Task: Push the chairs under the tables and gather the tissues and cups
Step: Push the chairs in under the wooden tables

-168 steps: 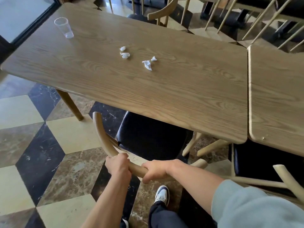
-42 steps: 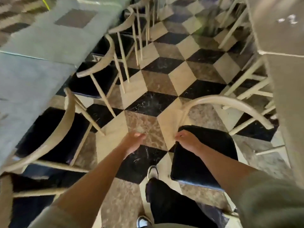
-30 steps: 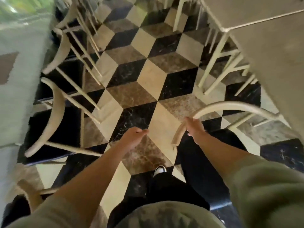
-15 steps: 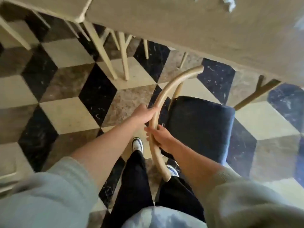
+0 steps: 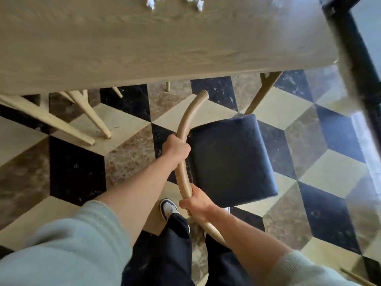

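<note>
Both hands are gripping the curved wooden back rail [image 5: 182,141] of a chair [image 5: 231,159] — the left hand [image 5: 176,148] clenching it higher up, the right hand [image 5: 195,203] clenching it lower down — while the dark seat is sitting out on the checkered floor [image 5: 76,170], near the desk [image 5: 144,44] but not under it and turned at an angle to its edge. If the push is going in at this slant, the rail's free end is likely catching the desk's edge or a leg is snagging the neighbouring chair legs [image 5: 92,118], jolting the crumpled tissues [image 5: 152,3] lying at the far side of the desk.
</note>
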`<state>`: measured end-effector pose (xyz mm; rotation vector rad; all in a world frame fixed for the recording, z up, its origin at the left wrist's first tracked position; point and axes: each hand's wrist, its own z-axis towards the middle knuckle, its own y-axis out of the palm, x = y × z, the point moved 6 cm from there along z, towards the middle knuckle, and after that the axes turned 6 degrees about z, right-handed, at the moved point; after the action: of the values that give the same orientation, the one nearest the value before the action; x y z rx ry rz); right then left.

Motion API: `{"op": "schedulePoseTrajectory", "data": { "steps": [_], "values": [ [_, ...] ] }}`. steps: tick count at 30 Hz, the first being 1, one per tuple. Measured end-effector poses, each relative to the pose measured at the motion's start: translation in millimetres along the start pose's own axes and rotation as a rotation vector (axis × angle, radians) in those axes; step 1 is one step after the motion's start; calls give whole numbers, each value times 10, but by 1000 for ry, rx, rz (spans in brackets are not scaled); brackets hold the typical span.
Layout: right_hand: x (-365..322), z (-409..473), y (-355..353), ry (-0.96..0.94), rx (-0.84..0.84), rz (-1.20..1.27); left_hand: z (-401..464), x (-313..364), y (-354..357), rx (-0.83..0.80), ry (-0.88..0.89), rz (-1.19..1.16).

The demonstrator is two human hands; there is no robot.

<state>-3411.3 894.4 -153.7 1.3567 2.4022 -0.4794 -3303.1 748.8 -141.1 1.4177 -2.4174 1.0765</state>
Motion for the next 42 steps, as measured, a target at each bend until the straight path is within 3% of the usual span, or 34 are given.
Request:
{"op": "schedulePoseTrajectory", "data": {
  "steps": [8, 16, 27, 31, 42],
  "values": [
    [-16, -210, -83, -34, -3, -108, -181, -183, -74, 12, -90, -145],
    [-105, -188, -595, -66, -125, -404, -254, -235, -10, 172, -263, -403],
    [-389, 110, -2238, -181, -383, -932, -494, 359, 762, 354, -565, -883],
    [-448, 320, -2892, -163, -450, -1074, -545, 752, 1190, 393, -594, -1077],
    [-648, 465, -3969, -183, -508, -1167, -515, 1566, 1746, 415, -645, -1119]
  ]
}}
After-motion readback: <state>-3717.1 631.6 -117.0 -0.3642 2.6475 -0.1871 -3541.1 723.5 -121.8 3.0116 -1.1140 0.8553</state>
